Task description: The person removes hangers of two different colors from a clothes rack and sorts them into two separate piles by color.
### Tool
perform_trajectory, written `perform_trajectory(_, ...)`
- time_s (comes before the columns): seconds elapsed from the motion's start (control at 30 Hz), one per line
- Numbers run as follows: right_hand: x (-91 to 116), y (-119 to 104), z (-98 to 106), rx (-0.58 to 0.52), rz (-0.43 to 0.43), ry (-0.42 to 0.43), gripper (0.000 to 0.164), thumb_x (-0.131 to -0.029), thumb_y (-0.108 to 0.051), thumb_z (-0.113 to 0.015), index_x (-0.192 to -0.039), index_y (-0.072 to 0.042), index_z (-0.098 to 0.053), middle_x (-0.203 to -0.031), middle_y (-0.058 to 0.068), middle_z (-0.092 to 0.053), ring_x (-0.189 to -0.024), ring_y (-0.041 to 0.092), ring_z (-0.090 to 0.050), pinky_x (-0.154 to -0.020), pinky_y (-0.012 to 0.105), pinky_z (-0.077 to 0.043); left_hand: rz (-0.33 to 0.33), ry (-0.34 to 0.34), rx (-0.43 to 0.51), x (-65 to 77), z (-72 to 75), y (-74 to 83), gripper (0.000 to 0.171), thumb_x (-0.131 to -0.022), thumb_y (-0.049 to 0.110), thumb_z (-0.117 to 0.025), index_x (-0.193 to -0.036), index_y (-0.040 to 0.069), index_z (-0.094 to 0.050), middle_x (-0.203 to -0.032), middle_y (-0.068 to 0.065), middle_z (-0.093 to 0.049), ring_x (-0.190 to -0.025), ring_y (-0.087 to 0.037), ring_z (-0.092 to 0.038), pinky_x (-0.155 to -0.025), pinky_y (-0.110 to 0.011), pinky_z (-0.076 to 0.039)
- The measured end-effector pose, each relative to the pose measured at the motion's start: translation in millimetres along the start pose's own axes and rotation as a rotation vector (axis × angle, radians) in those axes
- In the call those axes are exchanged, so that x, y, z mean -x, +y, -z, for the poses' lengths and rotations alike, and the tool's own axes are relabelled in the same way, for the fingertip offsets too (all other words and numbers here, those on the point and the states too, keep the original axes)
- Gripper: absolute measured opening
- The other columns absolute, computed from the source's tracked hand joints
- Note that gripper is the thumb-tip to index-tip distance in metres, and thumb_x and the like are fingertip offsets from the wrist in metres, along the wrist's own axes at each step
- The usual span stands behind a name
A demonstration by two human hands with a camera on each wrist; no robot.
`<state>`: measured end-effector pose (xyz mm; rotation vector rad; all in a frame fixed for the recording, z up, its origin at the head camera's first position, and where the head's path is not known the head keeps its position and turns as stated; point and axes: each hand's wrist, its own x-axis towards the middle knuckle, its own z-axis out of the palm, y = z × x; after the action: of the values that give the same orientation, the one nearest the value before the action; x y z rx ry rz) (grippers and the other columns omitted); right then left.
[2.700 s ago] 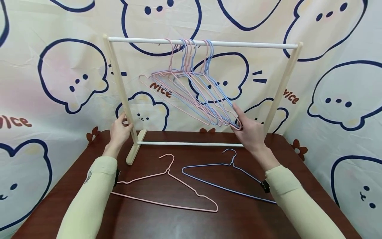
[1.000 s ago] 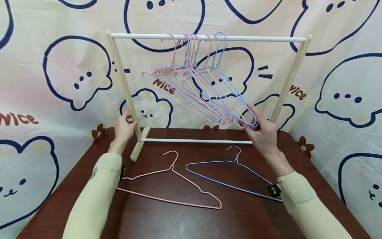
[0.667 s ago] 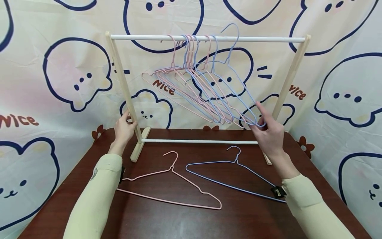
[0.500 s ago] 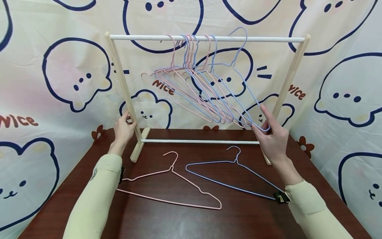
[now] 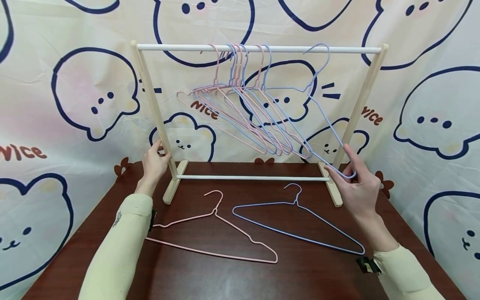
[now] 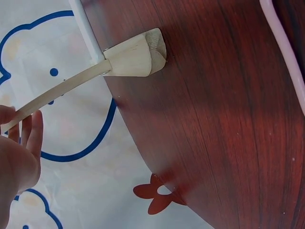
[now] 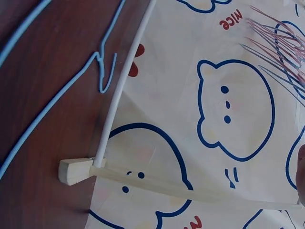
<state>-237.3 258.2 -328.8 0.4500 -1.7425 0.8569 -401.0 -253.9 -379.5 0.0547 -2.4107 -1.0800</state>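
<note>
In the head view, my right hand (image 5: 361,189) pinches the lower right corner of a blue hanger (image 5: 328,123). This hanger tilts down to the right, and its hook overlaps the rack's white top bar (image 5: 348,50); whether hook and bar touch I cannot tell. Only a sliver of that hand (image 7: 301,176) enters the right wrist view. My left hand (image 5: 154,166) holds the left wooden post (image 5: 153,106) of the rack, thumb and fingers about it, as the left wrist view also shows. Several pink and blue hangers (image 5: 240,109) hang bunched left of the pinched one.
On the brown table (image 5: 210,281) lie a pink hanger (image 5: 245,238) and another blue hanger (image 5: 326,220), both in front of the rack. The rack's lower bar (image 5: 251,178) joins its wooden feet (image 5: 175,183). A patterned cloth (image 5: 423,175) hangs behind and beside the table.
My right hand has drawn one blue hanger away from the bunch: its hook rose above the top bar, then moved right and lower. The left hand keeps hold of the post.
</note>
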Motion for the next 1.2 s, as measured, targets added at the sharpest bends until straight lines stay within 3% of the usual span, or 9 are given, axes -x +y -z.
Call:
perform_trajectory(0.37, 26.3, -10.8, 21.7, 0.036, -0.087, -0.056, 0.075, -0.058, 0.02, -0.082, -0.129, 0.001, -0.065, -0.064, 0.004, -0.044, -0.058, -0.007, -0.035, -0.053, 0.01, -0.025, -0.013, 0.0, 0.009, -0.2, -0.3, 0.1, 0.061, -0.094, 0.008, -0.058, -0.151, 0.025, -0.043, -0.13, -0.023, -0.063, -0.106, -0.042, -0.068, -0.083, -0.055, -0.055)
perform_trajectory(0.6, 43.6, -8.8, 33.1, 0.062, -0.189, -0.147, 0.079, -0.061, 0.014, -0.086, -0.133, -0.009, -0.064, -0.065, -0.004, -0.043, -0.055, -0.005, -0.032, -0.047, 0.018, -0.023, -0.014, -0.006, 0.014, -0.9, -0.5, -0.7, 0.06, -0.094, 0.008, -0.058, -0.15, 0.025, -0.044, -0.131, -0.022, -0.062, -0.107, -0.042, -0.068, -0.081, -0.054, -0.054)
perform_trajectory(0.87, 51.8, -24.8, 42.4, 0.068, -0.215, -0.243, 0.077, -0.06, 0.016, -0.085, -0.131, -0.003, -0.064, -0.067, -0.003, -0.041, -0.056, -0.006, -0.032, -0.045, 0.019, -0.025, -0.016, -0.003, 0.01, -0.7, 0.8, 0.1, 0.058, -0.094, 0.008, -0.059, -0.148, 0.023, -0.046, -0.13, -0.022, -0.063, -0.106, -0.042, -0.068, -0.081, -0.054, -0.054)
perform_trajectory(1.2, 78.0, -17.2, 60.0, 0.105, -0.447, -0.409, 0.069, -0.073, -0.007, -0.088, -0.135, -0.021, -0.062, -0.07, -0.007, -0.041, -0.054, 0.003, -0.036, -0.047, 0.024, -0.03, -0.007, -0.015, 0.018, -1.1, 1.9, -1.5, 0.063, -0.095, 0.007, -0.059, -0.152, 0.027, -0.042, -0.13, -0.023, -0.062, -0.107, -0.042, -0.067, -0.083, -0.055, -0.055)
